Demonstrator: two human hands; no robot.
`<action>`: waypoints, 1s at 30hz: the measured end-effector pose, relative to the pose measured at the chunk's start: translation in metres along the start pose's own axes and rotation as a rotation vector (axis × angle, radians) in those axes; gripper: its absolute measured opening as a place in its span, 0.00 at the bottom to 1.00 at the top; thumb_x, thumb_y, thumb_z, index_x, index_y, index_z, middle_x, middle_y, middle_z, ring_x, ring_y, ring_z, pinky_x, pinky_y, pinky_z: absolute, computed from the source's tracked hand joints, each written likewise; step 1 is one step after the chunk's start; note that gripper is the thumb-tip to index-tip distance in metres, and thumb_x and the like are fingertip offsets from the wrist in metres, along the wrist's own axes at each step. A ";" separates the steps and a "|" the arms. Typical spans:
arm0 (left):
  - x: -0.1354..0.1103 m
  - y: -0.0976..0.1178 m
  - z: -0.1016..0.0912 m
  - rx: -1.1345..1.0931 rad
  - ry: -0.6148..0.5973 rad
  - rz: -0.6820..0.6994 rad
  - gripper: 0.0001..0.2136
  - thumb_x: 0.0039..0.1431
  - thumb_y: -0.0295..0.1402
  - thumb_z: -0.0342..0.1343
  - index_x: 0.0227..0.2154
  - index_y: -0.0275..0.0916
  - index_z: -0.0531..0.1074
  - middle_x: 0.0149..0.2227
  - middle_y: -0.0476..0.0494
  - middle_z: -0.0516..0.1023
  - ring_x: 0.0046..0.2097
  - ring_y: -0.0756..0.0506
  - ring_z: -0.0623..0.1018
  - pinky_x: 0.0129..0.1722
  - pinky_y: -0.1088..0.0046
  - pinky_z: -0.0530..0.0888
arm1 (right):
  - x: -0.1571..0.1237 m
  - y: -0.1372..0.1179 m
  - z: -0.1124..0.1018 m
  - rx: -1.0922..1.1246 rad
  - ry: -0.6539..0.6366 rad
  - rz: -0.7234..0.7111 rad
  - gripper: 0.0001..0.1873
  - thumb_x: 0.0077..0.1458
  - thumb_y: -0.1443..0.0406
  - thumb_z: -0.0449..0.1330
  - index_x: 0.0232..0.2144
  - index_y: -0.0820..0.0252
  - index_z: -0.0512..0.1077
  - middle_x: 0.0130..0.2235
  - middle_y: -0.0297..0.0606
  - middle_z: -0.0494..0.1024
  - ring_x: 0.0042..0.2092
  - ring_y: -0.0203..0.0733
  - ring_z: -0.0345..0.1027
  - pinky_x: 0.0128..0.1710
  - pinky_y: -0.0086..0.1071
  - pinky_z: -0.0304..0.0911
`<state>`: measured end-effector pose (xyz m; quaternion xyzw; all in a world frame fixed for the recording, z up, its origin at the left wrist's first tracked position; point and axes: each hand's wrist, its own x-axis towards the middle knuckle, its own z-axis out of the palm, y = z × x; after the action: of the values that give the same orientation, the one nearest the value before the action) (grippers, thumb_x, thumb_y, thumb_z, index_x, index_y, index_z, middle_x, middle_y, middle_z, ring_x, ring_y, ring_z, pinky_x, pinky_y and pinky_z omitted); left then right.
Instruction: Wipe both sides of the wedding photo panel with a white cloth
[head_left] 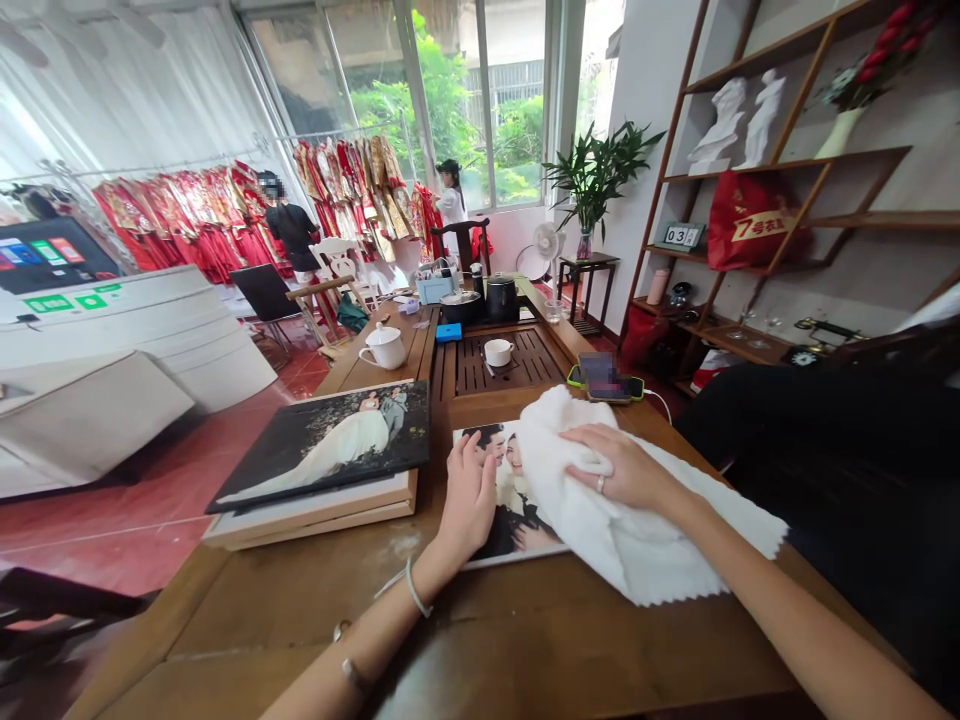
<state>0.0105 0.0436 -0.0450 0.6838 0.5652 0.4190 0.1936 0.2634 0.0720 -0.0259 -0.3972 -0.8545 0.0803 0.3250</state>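
Clutching cloth, right hand; left hand, loosely open, over left edge of photo, tabletop gap alongside.

White cloth in right grip

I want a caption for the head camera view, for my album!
Right hand holding a cloth, left hand on a photo, beside a photo stack.

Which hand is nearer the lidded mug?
Left. The left hand rests on the photo, short of the mug and right of it; the right hand, on the cloth, is farther right.
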 end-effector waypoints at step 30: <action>-0.001 -0.005 0.001 -0.080 0.014 -0.003 0.23 0.66 0.42 0.38 0.57 0.34 0.58 0.61 0.30 0.60 0.65 0.40 0.57 0.65 0.51 0.52 | 0.054 -0.045 0.053 -0.176 -0.052 0.030 0.23 0.56 0.56 0.57 0.52 0.60 0.67 0.51 0.45 0.73 0.50 0.51 0.66 0.48 0.42 0.62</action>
<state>0.0084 0.0446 -0.0502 0.6717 0.5502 0.4459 0.2175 0.1770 0.0876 -0.0224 -0.4349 -0.8603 0.0203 0.2653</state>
